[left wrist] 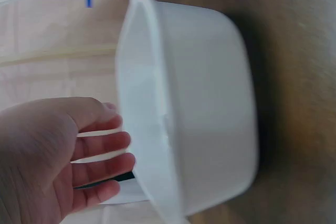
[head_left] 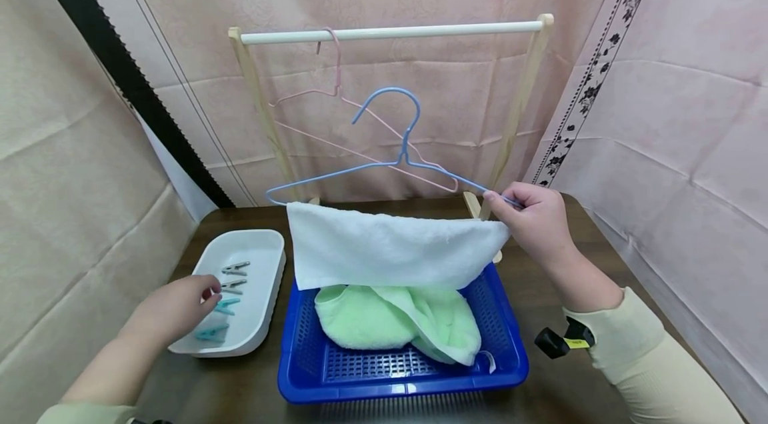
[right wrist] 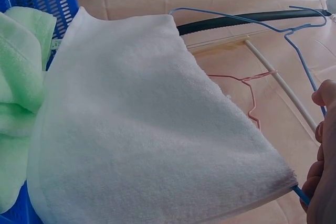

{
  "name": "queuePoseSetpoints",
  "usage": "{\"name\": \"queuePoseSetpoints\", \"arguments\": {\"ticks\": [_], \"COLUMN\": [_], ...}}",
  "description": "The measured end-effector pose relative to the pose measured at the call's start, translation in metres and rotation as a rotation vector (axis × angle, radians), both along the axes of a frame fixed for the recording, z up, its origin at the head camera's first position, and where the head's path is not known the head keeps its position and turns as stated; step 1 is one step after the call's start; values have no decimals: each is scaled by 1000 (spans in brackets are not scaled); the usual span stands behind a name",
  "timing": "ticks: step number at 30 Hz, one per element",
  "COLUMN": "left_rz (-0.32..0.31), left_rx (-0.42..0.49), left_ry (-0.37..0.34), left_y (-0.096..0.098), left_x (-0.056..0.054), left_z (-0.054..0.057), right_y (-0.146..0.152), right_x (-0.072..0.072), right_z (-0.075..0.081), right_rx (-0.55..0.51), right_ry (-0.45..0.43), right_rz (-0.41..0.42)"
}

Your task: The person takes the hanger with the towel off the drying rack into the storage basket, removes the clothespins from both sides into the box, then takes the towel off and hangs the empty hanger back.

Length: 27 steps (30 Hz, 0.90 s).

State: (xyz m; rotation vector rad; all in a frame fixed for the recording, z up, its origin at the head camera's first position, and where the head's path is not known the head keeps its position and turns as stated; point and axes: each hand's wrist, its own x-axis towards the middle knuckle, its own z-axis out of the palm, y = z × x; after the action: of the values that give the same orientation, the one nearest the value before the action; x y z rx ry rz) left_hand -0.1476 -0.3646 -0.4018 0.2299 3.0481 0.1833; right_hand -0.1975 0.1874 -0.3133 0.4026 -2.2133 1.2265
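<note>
My right hand (head_left: pixel 537 221) grips the right end of a blue clothes hanger (head_left: pixel 407 137), whose hook points up. Over the hanger's lower bar hangs a folded white towel (head_left: pixel 396 247); the right wrist view shows the towel (right wrist: pixel 152 114) broadside. My left hand (head_left: pixel 174 311) hovers at the left side of a white plastic tray (head_left: pixel 258 324), fingers loosely bent and holding nothing. Inside the tray lie several clothespins, grey ones (head_left: pixel 235 269) and teal ones (head_left: pixel 213 332). In the left wrist view the left fingers (left wrist: pixel 102 171) are right by the tray's rim (left wrist: pixel 157 77).
A blue plastic basket (head_left: pixel 402 389) with a crumpled green towel (head_left: pixel 366 317) stands below the white towel. Behind is a drying rack with a white bar (head_left: pixel 420 31); a pink hanger (head_left: pixel 338 71) hangs from it. Fabric curtains (head_left: pixel 678 111) surround the brown table (head_left: pixel 558 371).
</note>
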Motion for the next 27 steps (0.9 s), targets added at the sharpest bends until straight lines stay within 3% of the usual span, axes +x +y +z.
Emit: {"name": "queuePoseSetpoints", "arguments": {"ticks": [3, 8, 12, 15, 20, 27], "left_rz": [15, 73, 97, 110, 139, 164], "left_rx": [79, 199, 306, 421, 612, 805], "left_ry": [77, 134, 201, 221, 170, 158], "left_y": [7, 31, 52, 68, 95, 127], "left_x": [2, 6, 10, 10, 5, -7], "left_z": [15, 41, 54, 57, 57, 53], "right_y": [0, 0, -1, -1, -2, -4], "right_x": [0, 0, 1, 2, 3, 2], "right_z": [-1, -2, -1, 0, 1, 2], "right_rx": [4, 10, 12, 14, 5, 12], "right_ry": [3, 4, 4, 1, -7, -15], "right_rz": [-6, -18, -16, -15, -5, 2]}}
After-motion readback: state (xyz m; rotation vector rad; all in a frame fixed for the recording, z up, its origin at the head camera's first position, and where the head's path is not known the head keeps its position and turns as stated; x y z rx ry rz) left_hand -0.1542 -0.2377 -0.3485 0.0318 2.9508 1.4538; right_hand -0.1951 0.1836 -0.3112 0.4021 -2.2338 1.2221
